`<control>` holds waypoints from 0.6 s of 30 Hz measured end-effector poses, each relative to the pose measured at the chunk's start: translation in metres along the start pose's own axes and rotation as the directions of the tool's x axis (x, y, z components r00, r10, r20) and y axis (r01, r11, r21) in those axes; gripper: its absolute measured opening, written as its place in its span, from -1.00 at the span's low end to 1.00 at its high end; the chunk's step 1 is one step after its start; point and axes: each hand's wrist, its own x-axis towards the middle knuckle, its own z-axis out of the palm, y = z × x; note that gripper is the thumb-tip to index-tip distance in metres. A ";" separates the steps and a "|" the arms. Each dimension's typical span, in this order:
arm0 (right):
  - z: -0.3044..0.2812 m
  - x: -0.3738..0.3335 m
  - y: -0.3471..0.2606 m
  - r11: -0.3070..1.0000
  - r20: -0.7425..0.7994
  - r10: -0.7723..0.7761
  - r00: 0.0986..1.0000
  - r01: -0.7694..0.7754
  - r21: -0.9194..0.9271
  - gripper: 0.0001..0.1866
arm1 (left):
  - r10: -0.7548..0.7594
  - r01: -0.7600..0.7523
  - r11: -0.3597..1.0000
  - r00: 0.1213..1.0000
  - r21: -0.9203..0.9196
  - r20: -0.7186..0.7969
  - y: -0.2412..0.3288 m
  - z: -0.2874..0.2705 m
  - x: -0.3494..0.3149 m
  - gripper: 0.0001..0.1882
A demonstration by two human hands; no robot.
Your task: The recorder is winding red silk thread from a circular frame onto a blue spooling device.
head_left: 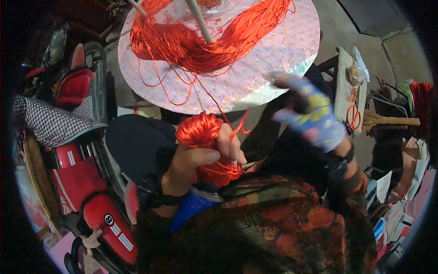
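My left hand (189,164) is closed round the middle of a thick bundle of shiny red-orange cord (200,130). Its looped ends bulge out above and below my fingers, and a short loose piece sticks out to the right. My right hand (315,114), in a blue patterned glove, is raised at the right, apart from the bundle and blurred by motion. Its thumb and fingers are spread, with nothing visible between them. A large skein of the same cord (191,48) lies on the table around upright sticks. Strands run from it toward the bundle.
The round table (255,91) has a pink patterned cover. To the right, a narrow bench (342,86) holds orange-handled scissors (353,118) and a plastic bag (358,71), beside a straw broom (390,120). A red motorbike (107,223) and a checked cloth (54,116) crowd the left.
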 end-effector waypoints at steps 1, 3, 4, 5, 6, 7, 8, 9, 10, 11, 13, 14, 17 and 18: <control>0.016 0.012 -0.009 0.993 0.137 -0.105 0.985 0.097 0.070 -0.43 | -0.014 0.014 1.000 1.000 -0.026 0.009 0.000 0.000 0.000 -0.76; 0.038 0.028 -0.011 0.961 0.285 -0.224 0.932 0.162 0.225 -0.38 | -0.009 0.010 0.999 1.000 -0.034 0.015 0.001 -0.001 -0.003 -0.76; 0.040 0.029 -0.009 0.950 0.310 -0.224 0.924 0.136 0.280 -0.38 | -0.008 0.009 0.999 1.000 -0.043 0.024 0.002 -0.003 -0.003 -0.76; 0.043 0.031 -0.006 0.937 0.335 -0.225 0.915 0.109 0.333 -0.39 | -0.010 0.011 0.999 1.000 -0.041 0.029 0.005 -0.003 -0.004 -0.75; 0.046 0.031 -0.003 0.918 0.366 -0.229 0.902 0.075 0.389 -0.40 | -0.011 0.012 0.999 1.000 -0.040 0.023 0.005 -0.004 -0.006 -0.75; 0.049 0.031 -0.008 0.907 0.326 -0.241 0.914 0.093 0.411 -0.44 | -0.013 0.014 0.999 1.000 -0.039 0.018 0.005 -0.005 -0.008 -0.75; 0.052 0.031 -0.008 0.910 0.324 -0.245 0.914 0.102 0.401 -0.46 | -0.006 0.006 0.999 1.000 -0.033 0.003 0.006 -0.005 -0.009 -0.75; 0.054 0.029 -0.007 0.916 0.318 -0.242 0.917 0.107 0.387 -0.48 | -0.004 0.004 1.000 1.000 -0.030 -0.005 0.006 -0.005 -0.010 -0.75; 0.056 0.027 -0.007 0.921 0.311 -0.238 0.920 0.112 0.373 -0.50 | -0.002 0.002 1.000 1.000 -0.027 -0.012 0.005 -0.005 -0.010 -0.75; 0.062 0.024 -0.013 0.916 0.272 -0.116 0.955 -0.002 0.400 -0.62 | -0.013 0.013 1.000 1.000 -0.017 -0.014 0.003 -0.005 -0.010 -0.75; 0.064 0.025 -0.013 0.925 0.258 -0.029 0.966 -0.072 0.373 -0.68 | -0.025 0.025 1.000 0.999 0.015 -0.027 0.002 -0.005 -0.012 -0.77; 0.064 0.025 -0.013 0.927 0.250 0.015 0.968 -0.108 0.360 -0.71 | -0.021 0.022 0.999 0.998 0.030 -0.053 0.002 -0.004 -0.012 -0.78; 0.058 0.025 -0.021 0.865 0.291 0.167 0.942 -0.281 0.414 -0.78 | -0.013 0.014 1.000 0.995 0.010 -0.095 0.004 -0.004 -0.013 -0.80; 0.055 0.023 -0.022 0.817 0.303 0.217 0.928 -0.342 0.463 -0.78 | -0.020 0.018 0.999 0.997 -0.038 -0.070 0.004 -0.009 -0.013 -0.80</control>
